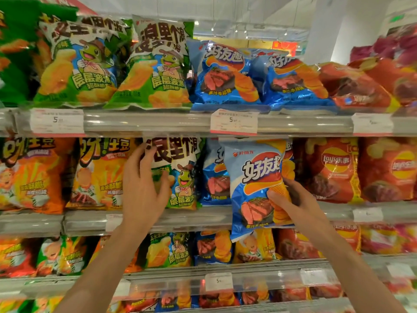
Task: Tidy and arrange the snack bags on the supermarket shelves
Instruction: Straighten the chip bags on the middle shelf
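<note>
right hand (291,199) pinches blue steak bag (257,188) clear of middle shelf (198,219), left hand (144,179) flat, fingers relaxed, on green bag (180,175); best slide blue upright beside its blue fellows.

white price tags (234,122) on shelf rails.

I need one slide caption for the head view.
Right hand holds a blue chip bag; left hand touches a green bag.

glossy crinkled foil snack bags (259,188), clear shiny plastic shelf rail (158,123), paper price tags (234,122)
</note>
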Action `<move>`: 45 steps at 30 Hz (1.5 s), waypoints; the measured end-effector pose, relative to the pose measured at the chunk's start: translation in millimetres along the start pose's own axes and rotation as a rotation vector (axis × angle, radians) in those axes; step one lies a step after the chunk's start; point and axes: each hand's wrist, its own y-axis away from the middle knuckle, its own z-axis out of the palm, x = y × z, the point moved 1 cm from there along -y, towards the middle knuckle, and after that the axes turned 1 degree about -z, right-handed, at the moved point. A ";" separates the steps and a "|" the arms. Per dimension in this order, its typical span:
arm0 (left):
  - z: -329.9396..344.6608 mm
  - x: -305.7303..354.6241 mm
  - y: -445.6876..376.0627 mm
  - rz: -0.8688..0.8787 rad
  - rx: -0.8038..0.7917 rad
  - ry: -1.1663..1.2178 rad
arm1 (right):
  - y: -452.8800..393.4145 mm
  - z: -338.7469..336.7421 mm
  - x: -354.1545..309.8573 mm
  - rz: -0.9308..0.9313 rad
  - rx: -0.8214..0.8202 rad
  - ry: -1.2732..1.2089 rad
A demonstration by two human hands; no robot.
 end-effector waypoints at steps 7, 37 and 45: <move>62.9 75.5 13.9 0.223 -0.195 0.080 | -20.6 -62.8 16.3 -0.013 0.112 0.111; 120.4 101.4 26.6 -0.261 -0.526 0.193 | -50.3 -45.0 35.0 -0.147 0.134 0.738; 68.5 85.4 23.0 -0.280 -0.408 0.354 | -12.4 -50.0 9.5 -0.322 0.400 0.553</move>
